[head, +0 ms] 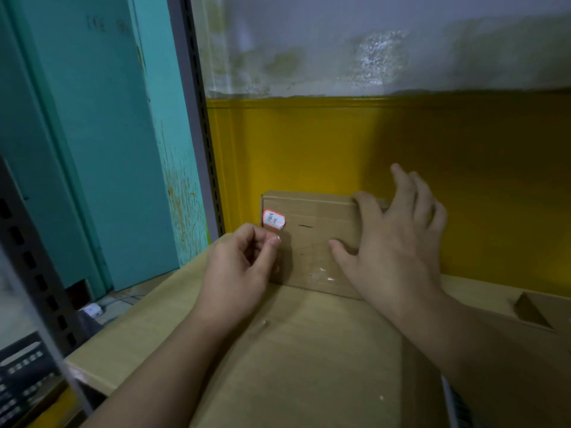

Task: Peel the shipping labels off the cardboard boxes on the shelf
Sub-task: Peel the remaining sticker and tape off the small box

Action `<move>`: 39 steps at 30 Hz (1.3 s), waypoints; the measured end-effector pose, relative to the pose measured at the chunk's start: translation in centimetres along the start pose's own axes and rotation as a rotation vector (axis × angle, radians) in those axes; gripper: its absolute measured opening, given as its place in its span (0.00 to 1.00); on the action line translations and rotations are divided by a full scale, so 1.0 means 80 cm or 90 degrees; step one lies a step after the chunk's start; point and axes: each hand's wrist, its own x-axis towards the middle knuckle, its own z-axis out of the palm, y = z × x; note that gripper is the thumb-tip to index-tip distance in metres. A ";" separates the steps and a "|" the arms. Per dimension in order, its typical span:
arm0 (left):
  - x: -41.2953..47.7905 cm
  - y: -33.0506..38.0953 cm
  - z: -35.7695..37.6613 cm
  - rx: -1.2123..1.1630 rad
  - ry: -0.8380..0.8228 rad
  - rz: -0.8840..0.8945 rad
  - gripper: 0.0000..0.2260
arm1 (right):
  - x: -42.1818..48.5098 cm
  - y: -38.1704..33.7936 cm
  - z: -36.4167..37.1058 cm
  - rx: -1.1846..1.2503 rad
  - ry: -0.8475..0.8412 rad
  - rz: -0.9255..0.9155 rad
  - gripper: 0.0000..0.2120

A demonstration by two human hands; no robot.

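A small cardboard box [312, 242] stands upright on a large flat cardboard box [293, 350] against the yellow back panel. A white shipping label [273, 219] with a red border sticks to the small box's upper left corner; its lower edge looks torn. My left hand [238, 273] hovers just below the label, thumb and forefinger pinched together on what looks like a tiny white scrap of label. My right hand [392, 239] lies spread over the right half of the small box, thumb on its front face and a finger hooked over its top edge, hiding that side.
A grey slotted shelf upright [204, 125] rises just left of the boxes, with a teal door [102, 134] beyond it. The yellow panel [401, 143] closes off the back. A hand-hole cutout [530, 312] sits at the right of the large box. Another slotted upright [31, 257] stands at near left.
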 end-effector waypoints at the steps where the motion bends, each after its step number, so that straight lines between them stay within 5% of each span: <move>1: -0.001 0.000 0.000 -0.005 -0.018 0.000 0.05 | 0.000 -0.001 0.002 0.003 0.003 -0.002 0.31; 20: -0.002 0.005 -0.001 -0.064 -0.025 -0.014 0.03 | -0.001 -0.003 0.001 0.020 0.002 -0.041 0.26; 30: 0.006 -0.009 -0.001 0.063 0.082 -0.035 0.05 | -0.003 -0.005 -0.001 0.036 0.013 -0.048 0.24; 39: 0.010 -0.011 -0.005 0.211 0.140 0.061 0.09 | -0.005 -0.013 -0.014 0.017 0.000 -0.084 0.22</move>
